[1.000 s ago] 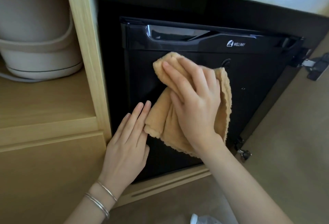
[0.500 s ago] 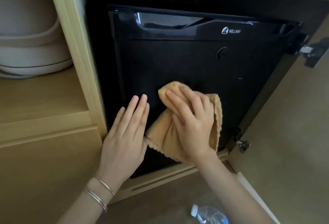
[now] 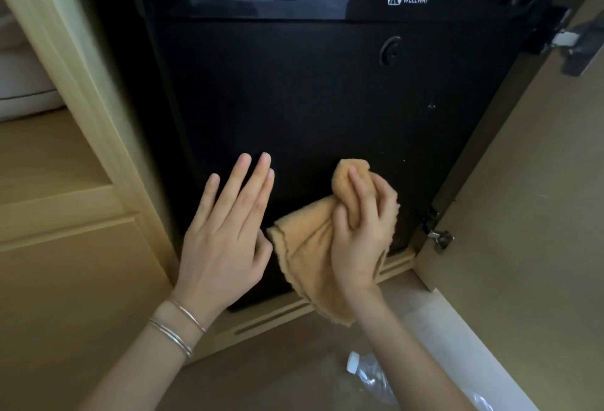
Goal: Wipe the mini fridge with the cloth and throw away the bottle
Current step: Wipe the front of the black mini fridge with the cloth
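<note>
Tan cloth (image 3: 307, 247) sits bunched in our right hand (image 3: 359, 234), fingers curled round it, near the black mini fridge (image 3: 310, 100) door's bottom edge. Our left hand (image 3: 225, 234) lies flat beside it, fingers straight, with broad door face above. The bottle (image 3: 369, 374) lies on the floor (image 3: 277, 378) below.

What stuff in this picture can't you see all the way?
Head view:
- bottle: only the cap end shows; the right forearm covers the rest.
- cloth: its middle is hidden under the right hand, whose fingers grip it.
- mini fridge: top cut off by the upper edge.
- white object on the shelf: cut off by the left edge and blurred, so I cannot tell what it is.
</note>
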A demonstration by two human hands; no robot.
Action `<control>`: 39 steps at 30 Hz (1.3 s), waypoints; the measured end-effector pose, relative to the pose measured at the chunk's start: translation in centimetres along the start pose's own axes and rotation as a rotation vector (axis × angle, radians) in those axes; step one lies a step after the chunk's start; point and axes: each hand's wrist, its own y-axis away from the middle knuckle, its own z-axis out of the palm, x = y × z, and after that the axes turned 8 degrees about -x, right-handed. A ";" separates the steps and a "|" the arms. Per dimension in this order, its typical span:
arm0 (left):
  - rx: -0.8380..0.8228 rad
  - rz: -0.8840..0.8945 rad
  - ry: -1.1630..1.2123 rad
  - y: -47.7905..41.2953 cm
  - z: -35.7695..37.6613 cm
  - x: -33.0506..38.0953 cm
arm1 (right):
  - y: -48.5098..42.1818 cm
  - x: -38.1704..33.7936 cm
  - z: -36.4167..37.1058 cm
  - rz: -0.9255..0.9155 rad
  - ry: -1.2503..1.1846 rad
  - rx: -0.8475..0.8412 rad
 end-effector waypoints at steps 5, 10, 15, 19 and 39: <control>0.004 0.018 -0.056 0.1 0.8 0.2 | 5.4 4.5 0.2 -0.197 0.120 -0.319; -0.015 0.048 -0.084 0.3 0.9 -0.3 | 9.2 6.9 -0.9 0.019 0.057 -0.308; -0.004 0.047 -0.096 0.6 1.4 0.0 | 5.2 5.8 -0.9 0.325 -0.111 -0.003; 0.011 0.045 -0.110 0.6 1.9 0.3 | 2.9 3.6 0.8 0.267 -0.146 0.009; -0.068 0.065 -0.122 1.7 3.0 1.3 | 10.1 4.8 2.5 -0.090 -0.006 -0.368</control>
